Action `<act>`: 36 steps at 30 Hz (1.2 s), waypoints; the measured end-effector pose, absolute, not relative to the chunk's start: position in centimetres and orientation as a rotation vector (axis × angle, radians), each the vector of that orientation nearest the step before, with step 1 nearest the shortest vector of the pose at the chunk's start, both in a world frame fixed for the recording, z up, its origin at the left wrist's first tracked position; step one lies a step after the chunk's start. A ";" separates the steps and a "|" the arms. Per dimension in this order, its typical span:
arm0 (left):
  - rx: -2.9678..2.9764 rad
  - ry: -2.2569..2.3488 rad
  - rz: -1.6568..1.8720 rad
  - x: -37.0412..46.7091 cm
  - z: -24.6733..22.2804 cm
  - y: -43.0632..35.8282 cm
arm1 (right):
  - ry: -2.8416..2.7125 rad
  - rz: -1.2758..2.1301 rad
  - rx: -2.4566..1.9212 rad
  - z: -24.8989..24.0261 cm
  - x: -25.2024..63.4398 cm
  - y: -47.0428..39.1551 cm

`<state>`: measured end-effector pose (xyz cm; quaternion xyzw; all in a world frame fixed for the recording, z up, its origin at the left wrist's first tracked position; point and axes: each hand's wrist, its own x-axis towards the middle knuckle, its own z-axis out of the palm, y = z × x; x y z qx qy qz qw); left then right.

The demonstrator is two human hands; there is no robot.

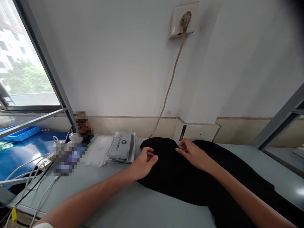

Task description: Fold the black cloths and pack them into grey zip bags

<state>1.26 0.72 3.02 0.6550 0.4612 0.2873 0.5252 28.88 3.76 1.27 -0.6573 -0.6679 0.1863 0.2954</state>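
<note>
A piece of black cloth (175, 177) with rounded edges lies spread over the grey tabletop and runs off toward the lower right. Its dark surface hides any folds or seams, so I cannot tell what kind of article it is. My left hand (143, 163) is over its left edge, fingers loosely bent, thumb apart from them, with nothing held. Over the cloth's far edge is my right hand (193, 155), its thumb and fingertips slightly apart and nothing visible between them. Whether either hand touches the cloth is unclear.
Left of the cloth lie a grey ROCKBROS package (121, 147) and flat clear plastic bags (98, 150). Farther left are a blurred-out phone-like item (70, 160), white cables (35, 171) and a blue tray (22, 133). A wall socket (184, 20) has a cord hanging behind the table.
</note>
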 end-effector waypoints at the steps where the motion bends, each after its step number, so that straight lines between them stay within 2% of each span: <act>1: 1.713 1.099 0.639 0.9 3.2 0.3 | -1.808 0.463 -1.743 1.5 28.8 3.5; 3: 1.981 0.994 0.510 0.1 3.7 -0.6 | -1.915 0.464 -1.727 2.3 28.5 2.8; 6: 2.191 0.908 0.358 -0.7 3.8 -1.4 | -2.159 0.668 -1.664 4.0 28.0 1.5; 8: 2.223 0.978 0.431 -0.6 3.4 -1.2 | -2.261 0.810 -1.584 5.0 27.5 0.6; 11: 2.197 1.066 0.647 0.0 2.9 0.0 | -2.309 0.842 -1.533 5.8 26.4 -0.5; 15: 2.129 1.121 0.934 0.5 4.1 1.3 | -2.350 0.718 -1.620 5.5 23.9 -2.1; 17: 2.180 1.087 0.870 0.1 5.0 1.6 | -2.431 0.555 -1.576 4.7 22.9 -2.5; 21: 2.372 0.906 0.458 -1.7 6.1 1.9 | -2.478 0.299 -1.468 3.2 22.8 -1.5; 25: 2.567 0.928 0.593 -3.2 6.4 3.0 | -2.340 0.286 -1.448 3.6 24.3 0.0; 32: 2.476 1.138 0.715 -4.0 8.2 5.0 | -2.289 -0.211 -1.784 5.6 26.1 0.2; 36: 2.394 1.300 0.783 -4.2 8.9 5.1 | -2.020 -0.086 -1.927 6.0 27.0 0.3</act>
